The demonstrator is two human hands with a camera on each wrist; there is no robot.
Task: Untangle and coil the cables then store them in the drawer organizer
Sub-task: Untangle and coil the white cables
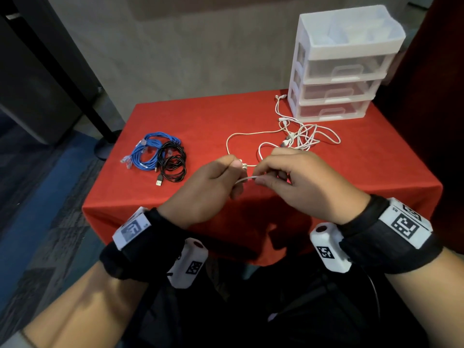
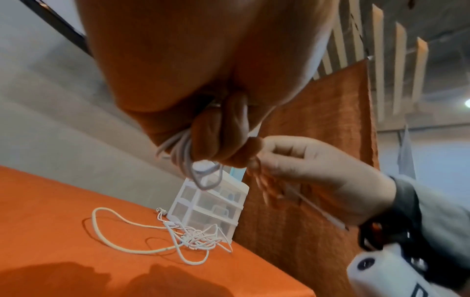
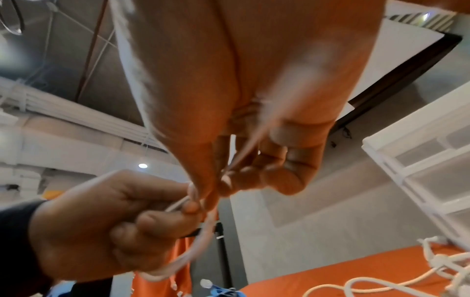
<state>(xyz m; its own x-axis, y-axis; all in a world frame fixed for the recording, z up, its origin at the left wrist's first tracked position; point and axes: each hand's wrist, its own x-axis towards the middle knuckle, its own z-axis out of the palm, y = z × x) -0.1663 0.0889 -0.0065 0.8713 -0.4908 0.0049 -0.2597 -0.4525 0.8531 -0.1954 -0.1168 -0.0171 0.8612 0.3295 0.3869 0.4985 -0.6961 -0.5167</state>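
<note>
Fingers (image 1: 236, 169) pinch white cable (image 1: 247, 177) above red tablecloth (image 1: 200, 116).

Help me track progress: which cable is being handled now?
The white cable, pinched by both hands; the blue and black ones lie coiled.

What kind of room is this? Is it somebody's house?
Probably not a house. It looks like an office or workshop space: bare ducts and pipes on the ceiling, grey-blue carpet tiles, and a small table under a red cloth, set up with cables and a plastic drawer organizer.
</note>
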